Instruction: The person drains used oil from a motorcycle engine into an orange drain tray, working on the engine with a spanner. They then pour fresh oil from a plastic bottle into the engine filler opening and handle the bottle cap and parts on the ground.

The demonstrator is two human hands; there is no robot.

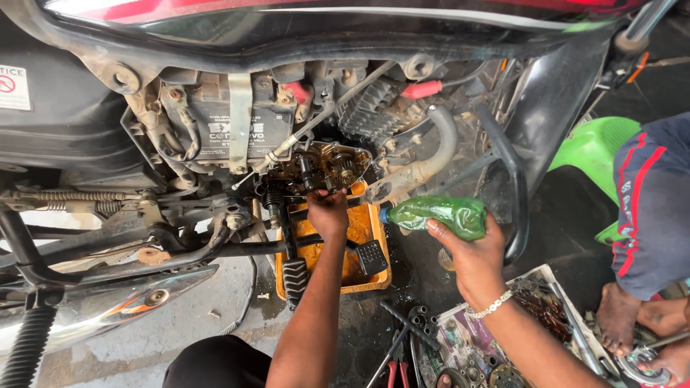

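Note:
My left hand [328,210] reaches up into the open gear case [327,167] of a motorcycle engine, fingers closed on a small dark part there. My right hand [471,248] grips a crumpled green plastic bottle [440,213], tipped on its side with its blue neck pointing left toward the engine. Below the engine sits an orange drain tray [363,237] holding dark oily liquid. A black brake pedal [371,256] and a ribbed footrest [295,279] cross over the tray.
The chrome exhaust [108,305] runs lower left. A battery [233,129] sits upper left of the engine. A flat tray of gears and parts [471,348] and red-handled pliers [395,370] lie at the bottom. Another person's foot [617,316] and a green stool [596,147] are at right.

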